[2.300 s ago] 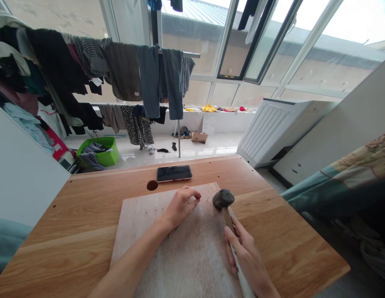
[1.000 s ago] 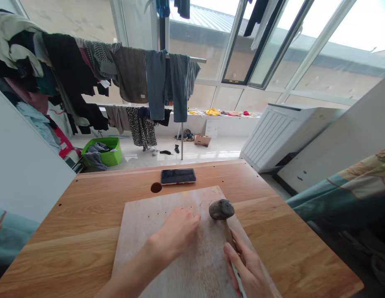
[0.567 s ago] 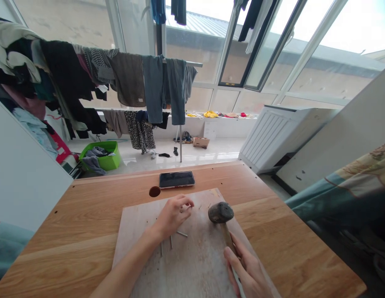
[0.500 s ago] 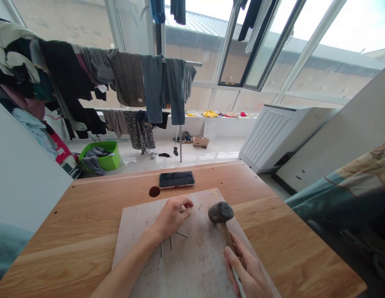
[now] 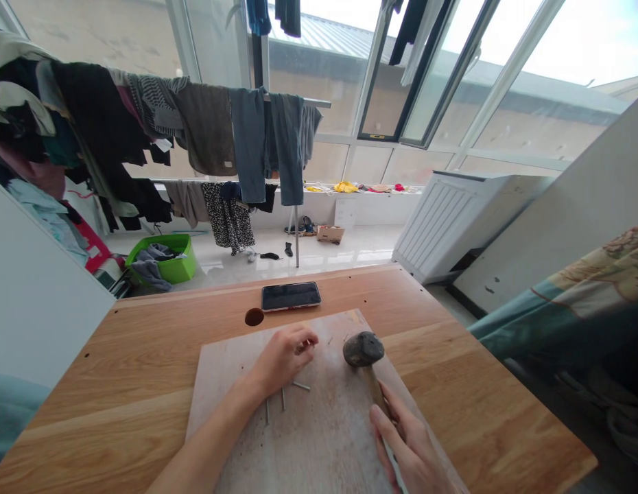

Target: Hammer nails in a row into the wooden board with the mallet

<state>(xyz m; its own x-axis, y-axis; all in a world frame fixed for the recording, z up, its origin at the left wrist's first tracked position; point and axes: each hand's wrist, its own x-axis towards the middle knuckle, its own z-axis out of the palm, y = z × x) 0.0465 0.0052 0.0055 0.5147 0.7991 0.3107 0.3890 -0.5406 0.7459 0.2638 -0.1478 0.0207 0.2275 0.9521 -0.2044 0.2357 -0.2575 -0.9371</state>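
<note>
My right hand is wrapped round the wooden handle of a hammer with a dark, rounded head. The hammer head is over the right part of a pale, worn wooden board. Above the middle of that board, my left hand has its fingers curled and pinched together. Whatever is between those fingertips is too small to make out. Three metal nails stand or lie near my left wrist: one nail, a second nail and a slanted nail.
Under the board is a wooden table with a round hole near its far side. A phone lies beyond the board. Past the table are a green basket, hanging clothes and a white ribbed cabinet. A curtain hangs at the right.
The view has shifted slightly. My left fingers have drawn a little closer together, while my right hand keeps the hammer in nearly the same place.
</note>
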